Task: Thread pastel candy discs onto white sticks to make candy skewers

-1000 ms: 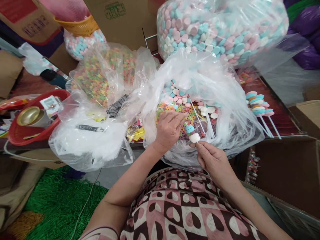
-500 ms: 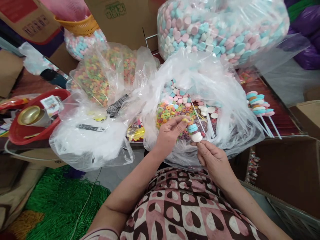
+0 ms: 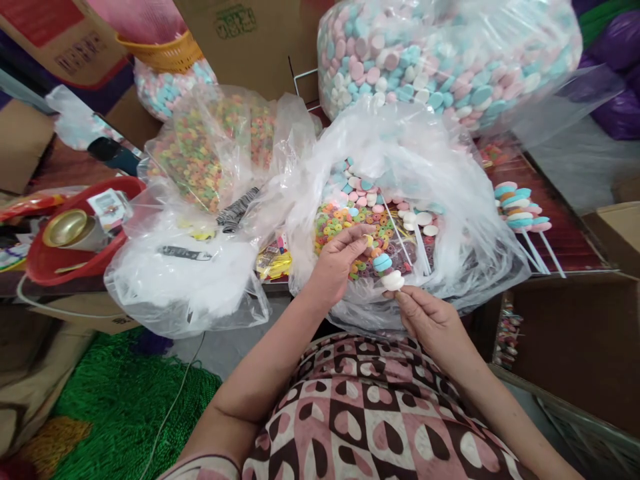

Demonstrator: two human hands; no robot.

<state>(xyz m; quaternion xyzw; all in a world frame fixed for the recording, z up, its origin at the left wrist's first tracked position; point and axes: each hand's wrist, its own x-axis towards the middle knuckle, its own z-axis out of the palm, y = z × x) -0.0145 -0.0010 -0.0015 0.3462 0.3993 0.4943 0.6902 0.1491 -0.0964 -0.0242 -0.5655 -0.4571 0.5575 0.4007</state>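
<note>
The candy skewer was tilted over the near part of the open plastic bag, bearing white, blue and orange pieces. At the bag's near edge the right hand pinched the skewer's lower end, just under the white pieces. The left hand, over the bag's near left part and apart from the right, had thumb and fingers closed on a yellow ring candy at the skewer's upper end; whether the stick already ran through it could not be told. Threading that ring seemed the step in hand. The next move appeared to call for a steady right grip, hole and stick lined up, and a gentle push downward. Loose ring candies lay inside the bag, and several filled skewers lay to its right.
</note>
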